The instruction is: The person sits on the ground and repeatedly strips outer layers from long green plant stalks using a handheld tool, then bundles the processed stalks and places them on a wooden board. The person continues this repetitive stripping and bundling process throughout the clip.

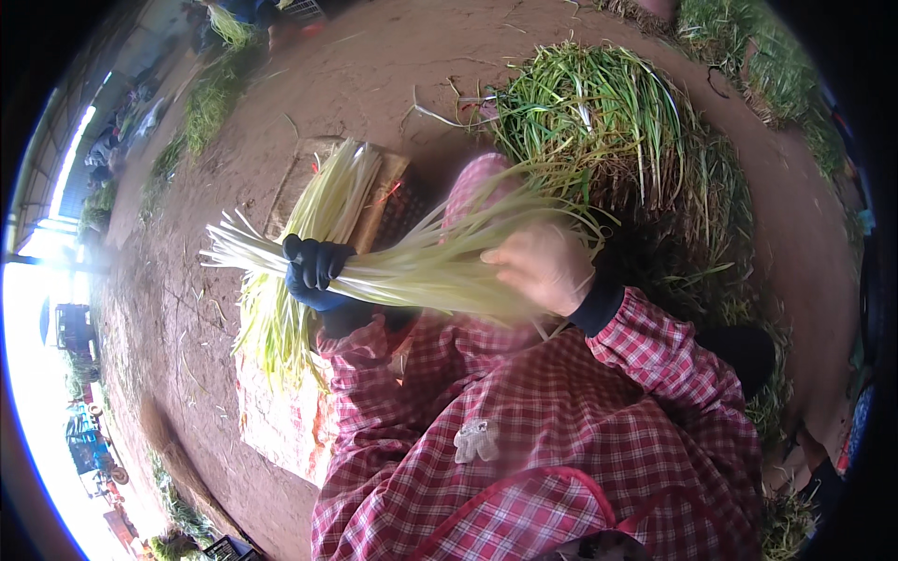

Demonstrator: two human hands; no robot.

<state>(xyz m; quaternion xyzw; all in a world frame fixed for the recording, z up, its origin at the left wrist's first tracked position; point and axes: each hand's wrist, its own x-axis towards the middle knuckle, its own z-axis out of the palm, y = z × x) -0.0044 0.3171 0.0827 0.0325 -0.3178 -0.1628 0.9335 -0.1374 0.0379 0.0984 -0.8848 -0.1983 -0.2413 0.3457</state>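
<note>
My left hand [317, 272], in a dark glove, is closed around a bundle of pale yellow-green stalks [414, 273], which look like blanched chives. Their white ends stick out to the left of the fist. My right hand [544, 270] is at the leafy ends on the right, blurred, with its fingers bent against the leaves; how firmly it holds them cannot be made out. Beneath the held bundle, more pale stalks [337, 189] lie across a wooden board [386, 182], their leafy ends [277, 336] hanging towards me.
A large heap of green leafy stalks with roots [596, 126] stands at the right. A white and orange sack [287, 421] lies on the earth floor [175, 336]. More greens [210, 105] line the far left. Another person [245, 14] is at the top, holding pale stalks.
</note>
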